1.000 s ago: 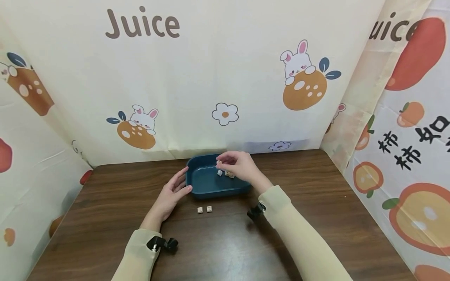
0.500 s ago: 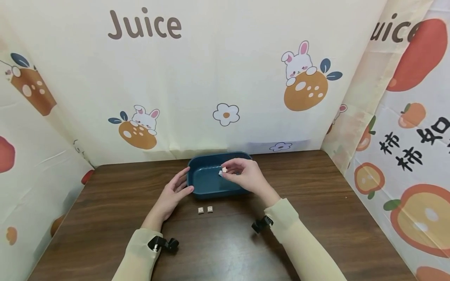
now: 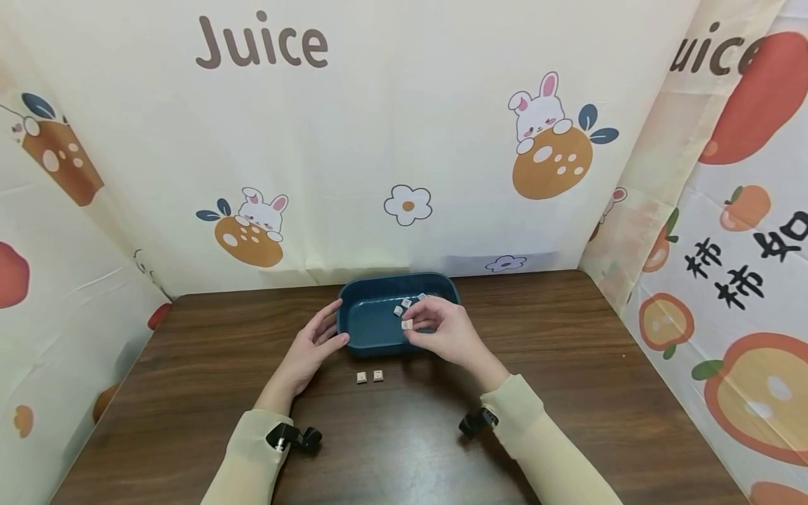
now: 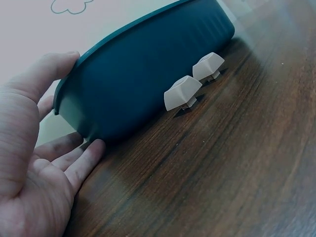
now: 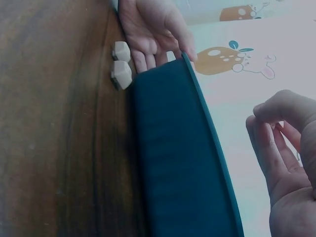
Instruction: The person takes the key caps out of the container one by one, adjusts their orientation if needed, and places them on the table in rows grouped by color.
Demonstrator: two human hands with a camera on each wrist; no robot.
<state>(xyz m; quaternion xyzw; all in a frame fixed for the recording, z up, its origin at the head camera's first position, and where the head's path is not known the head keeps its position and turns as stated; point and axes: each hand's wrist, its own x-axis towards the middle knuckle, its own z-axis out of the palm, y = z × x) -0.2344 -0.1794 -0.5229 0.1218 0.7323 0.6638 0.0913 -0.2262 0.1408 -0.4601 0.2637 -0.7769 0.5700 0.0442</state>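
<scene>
In the head view a dark blue plastic tray stands toward the back of the table. My left hand rests against its left end; in the left wrist view the thumb touches the rim and the fingers lie extended at the base. Above the tray's right half, my right hand pinches a pale keycap between thumb and fingers. Several more keycaps lie in the tray behind it, partly hidden by the hand. Two keycaps, a left one and a right one, sit side by side before the tray.
The brown wood-grain table carries the tray and the loose keycaps. A printed cloth hangs right behind the table's back edge, and more printed cloth stands at both sides.
My right hand has moved toward me and slightly right, bringing the pinched keycap down toward the tray's near side. More keycaps in the tray show now. The left hand stays at the tray.
</scene>
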